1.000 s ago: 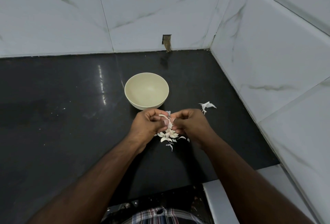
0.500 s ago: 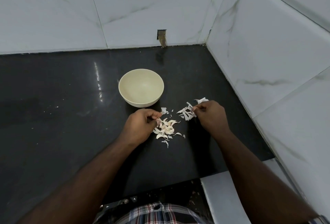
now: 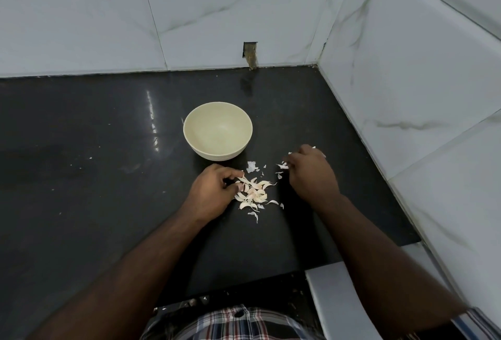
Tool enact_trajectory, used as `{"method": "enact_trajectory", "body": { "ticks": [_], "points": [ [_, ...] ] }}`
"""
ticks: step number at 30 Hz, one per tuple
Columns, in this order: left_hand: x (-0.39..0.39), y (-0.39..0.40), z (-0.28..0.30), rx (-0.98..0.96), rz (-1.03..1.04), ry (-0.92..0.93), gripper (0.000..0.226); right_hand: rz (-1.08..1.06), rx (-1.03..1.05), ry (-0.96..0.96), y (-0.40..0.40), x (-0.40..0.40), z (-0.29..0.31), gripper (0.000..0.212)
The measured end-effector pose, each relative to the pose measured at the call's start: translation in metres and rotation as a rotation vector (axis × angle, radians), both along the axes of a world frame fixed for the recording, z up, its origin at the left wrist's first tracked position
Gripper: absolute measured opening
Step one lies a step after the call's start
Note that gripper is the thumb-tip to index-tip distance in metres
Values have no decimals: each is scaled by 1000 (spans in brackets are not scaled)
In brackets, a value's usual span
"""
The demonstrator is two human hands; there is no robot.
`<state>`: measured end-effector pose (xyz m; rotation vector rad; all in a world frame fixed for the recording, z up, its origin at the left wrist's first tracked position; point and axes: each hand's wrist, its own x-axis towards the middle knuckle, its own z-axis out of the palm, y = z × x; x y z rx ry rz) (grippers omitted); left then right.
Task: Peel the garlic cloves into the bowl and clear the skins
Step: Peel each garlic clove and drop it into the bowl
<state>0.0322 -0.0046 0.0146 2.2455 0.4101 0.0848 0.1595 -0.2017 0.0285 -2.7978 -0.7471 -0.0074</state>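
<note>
No readable text, label, brand, number or sign appeared anywhere in the frame.
</note>
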Motion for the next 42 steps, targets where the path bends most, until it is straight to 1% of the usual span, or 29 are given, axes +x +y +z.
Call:
{"method": "enact_trajectory", "body": {
  "ticks": [2,4,6,8,11,12,14,16,19,21,24,25,27,29,33,35,37,40,42],
  "points": [
    [1,0,-1,4,-3,-5,28,153,-18,57,20,-16,2,43],
    [1,1,-1,10,-1,-5,29,291,-78,107,35,-30,2,56],
    [1,1,-1,15,-6,-1,30,351,-155,79,38,-31,2,59],
    [-1,2,-1,14,-14,0,31,303,-177,69,29,-21,1,56],
    [-2,3,-2,8,-17,-1,31,86,-50,89,5,-4,-1,40],
    [-2,3,-3,8,-21,-3,31,45,1,84,-1,-2,-1,34],
    [0,2,-4,18,-41,-22,30,57,84,143,-5,-6,0,26],
    [2,-2,-5,86,-93,-33,32,126,126,264,-3,-19,3,22],
    [5,-10,-4,217,-155,-17,37,161,138,383,-6,-31,1,24],
    [8,-14,-3,275,-189,-25,38,187,112,396,-10,-32,-2,23],
    [9,-14,-3,305,-214,-23,35,189,51,375,-15,-29,-1,8],
    [9,-13,-3,299,-197,-23,34,152,49,359,-17,-27,-1,5],
    [7,-9,-3,275,-149,-24,33,40,81,331,-19,-23,2,7],
    [6,-1,-2,249,-135,7,38,-23,115,328,-17,-21,5,8],
    [3,8,4,235,-248,160,73,28,137,324,-3,-26,9,7],
    [2,7,4,248,-280,195,83,77,113,295,6,-27,8,9],
    [2,7,1,240,-270,191,85,143,65,255,16,-29,6,15],
    [1,10,-1,200,-238,170,81,265,13,265,33,-35,3,18],
    [0,11,1,156,-218,138,74,318,48,290,41,-41,7,20]
  ]
}}
